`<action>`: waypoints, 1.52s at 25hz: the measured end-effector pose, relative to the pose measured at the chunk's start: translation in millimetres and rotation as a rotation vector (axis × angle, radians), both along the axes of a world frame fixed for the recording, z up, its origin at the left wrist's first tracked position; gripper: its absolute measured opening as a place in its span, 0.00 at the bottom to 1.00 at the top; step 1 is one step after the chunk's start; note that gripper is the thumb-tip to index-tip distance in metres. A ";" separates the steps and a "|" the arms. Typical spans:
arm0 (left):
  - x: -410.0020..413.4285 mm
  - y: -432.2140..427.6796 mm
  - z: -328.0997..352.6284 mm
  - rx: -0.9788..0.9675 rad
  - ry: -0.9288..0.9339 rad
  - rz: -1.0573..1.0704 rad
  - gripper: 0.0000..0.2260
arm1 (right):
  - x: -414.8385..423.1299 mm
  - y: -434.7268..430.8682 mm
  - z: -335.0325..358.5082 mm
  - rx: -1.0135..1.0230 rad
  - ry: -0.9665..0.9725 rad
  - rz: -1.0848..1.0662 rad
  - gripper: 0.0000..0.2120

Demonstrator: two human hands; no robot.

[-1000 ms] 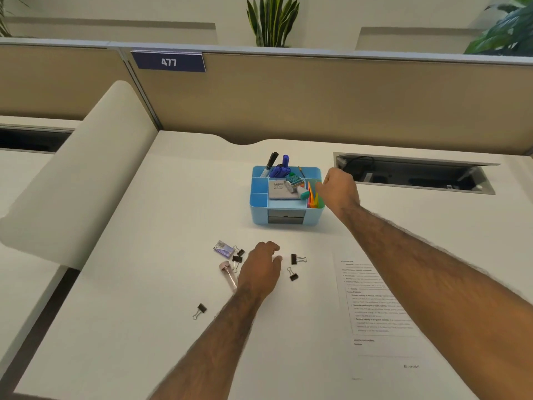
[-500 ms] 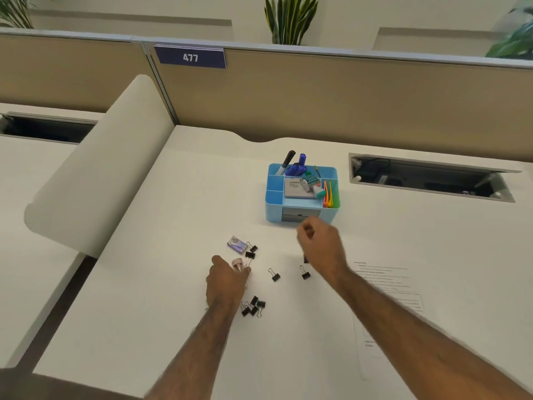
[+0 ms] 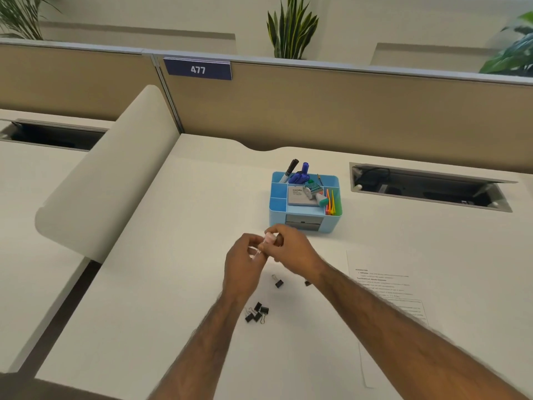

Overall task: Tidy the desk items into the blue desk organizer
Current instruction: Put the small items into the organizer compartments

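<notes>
Your left hand (image 3: 244, 265) and right hand (image 3: 292, 247) pinch one pinkish item (image 3: 270, 238) together. The blue desk organizer (image 3: 277, 218) sits just beyond them, binder clips (image 3: 257, 312) by your left wrist.

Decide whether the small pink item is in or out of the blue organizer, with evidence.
Out. The left hand and right hand hold the pink item together, on the near side of the blue organizer.
</notes>
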State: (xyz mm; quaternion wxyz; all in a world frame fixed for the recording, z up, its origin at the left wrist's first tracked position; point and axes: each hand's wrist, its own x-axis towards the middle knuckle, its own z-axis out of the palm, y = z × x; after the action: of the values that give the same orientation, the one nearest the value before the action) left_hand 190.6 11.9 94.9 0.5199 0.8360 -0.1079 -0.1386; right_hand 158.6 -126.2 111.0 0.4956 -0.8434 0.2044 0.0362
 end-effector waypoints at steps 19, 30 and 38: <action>62.1 -7.6 -43.1 0.455 -0.095 -0.214 0.16 | 111.9 -70.1 17.5 -0.654 0.090 -0.001 0.09; 79.3 29.5 -69.7 0.816 -0.181 -0.396 0.23 | 72.7 -67.1 6.9 -0.591 -0.058 -0.108 0.06; 75.5 41.8 -63.1 0.518 -0.082 -0.181 0.12 | 15.9 -42.2 -9.3 -0.391 0.007 -0.076 0.06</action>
State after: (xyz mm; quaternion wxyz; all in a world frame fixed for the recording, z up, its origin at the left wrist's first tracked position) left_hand 266.1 53.7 31.8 0.2696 0.9329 -0.1642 -0.1733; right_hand 174.4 -168.4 101.6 0.3227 -0.9152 0.2407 -0.0199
